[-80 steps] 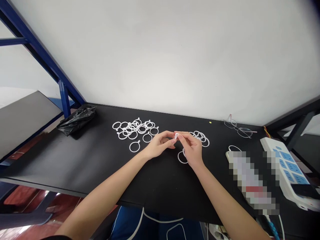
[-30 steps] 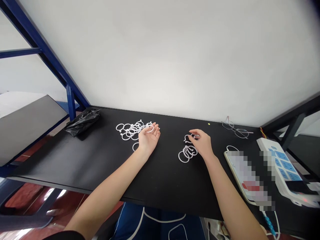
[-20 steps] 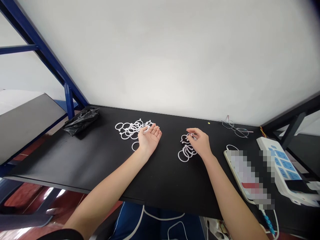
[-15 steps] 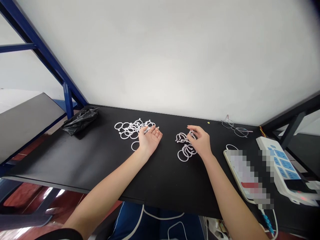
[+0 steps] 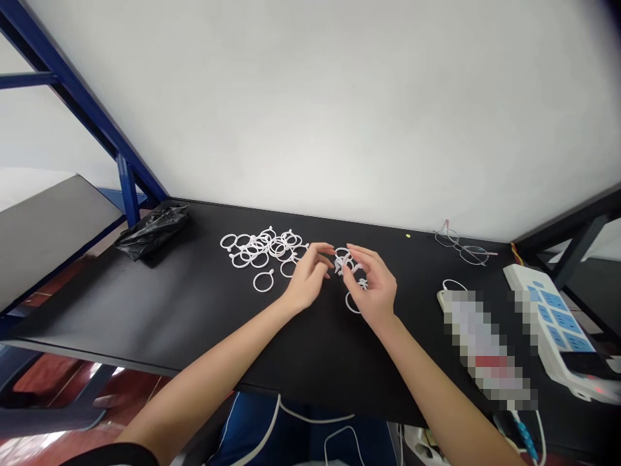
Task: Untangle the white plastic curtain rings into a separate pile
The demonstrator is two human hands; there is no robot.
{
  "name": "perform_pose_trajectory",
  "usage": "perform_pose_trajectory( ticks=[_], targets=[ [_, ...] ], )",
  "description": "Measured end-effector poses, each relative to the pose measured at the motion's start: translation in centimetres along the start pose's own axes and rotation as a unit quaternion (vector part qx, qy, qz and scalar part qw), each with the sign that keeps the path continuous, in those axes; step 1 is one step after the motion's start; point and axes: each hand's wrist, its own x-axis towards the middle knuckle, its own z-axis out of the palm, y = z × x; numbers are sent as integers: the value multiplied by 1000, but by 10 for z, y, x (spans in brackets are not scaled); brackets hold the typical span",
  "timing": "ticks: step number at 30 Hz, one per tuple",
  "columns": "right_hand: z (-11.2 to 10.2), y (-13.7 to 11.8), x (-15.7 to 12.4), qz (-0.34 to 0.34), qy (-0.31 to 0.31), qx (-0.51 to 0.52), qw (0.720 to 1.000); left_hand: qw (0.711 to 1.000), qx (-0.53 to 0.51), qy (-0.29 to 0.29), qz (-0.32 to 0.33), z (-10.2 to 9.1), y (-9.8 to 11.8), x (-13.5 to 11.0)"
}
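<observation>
White rings point(image 5: 338, 265) bunch between your left hand point(image 5: 309, 278), loosely curled and empty, and your right hand point(image 5: 373, 285), half-open, its grip hard to tell; a bigger pile point(image 5: 265, 244) sits left of both.

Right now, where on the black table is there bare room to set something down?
Widest: left, between the black bag, the larger ring pile, the left forearm and the front edge. Another: between that forearm and the right forearm. Crowded: around the right hand and smaller ring cluster, and far right, around phone and power strip.
</observation>
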Motion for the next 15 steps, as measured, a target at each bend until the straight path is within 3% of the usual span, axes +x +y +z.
perform_pose_trajectory(
  ticks=[2,4,9,15],
  targets=[
    [4,-8,-5,6,-1,41,999,986,110,-68,108,2,-1,-8],
    [5,-13,-8,15,10,68,998,964,187,-91,168,2,-1,-12],
    [5,-17,-8,34,20,103,994,948,267,-74,157,0,-3,-11],
    [7,-15,-9,25,-2,95,995,953,249,-87,147,-1,-7,-8]
  ],
)
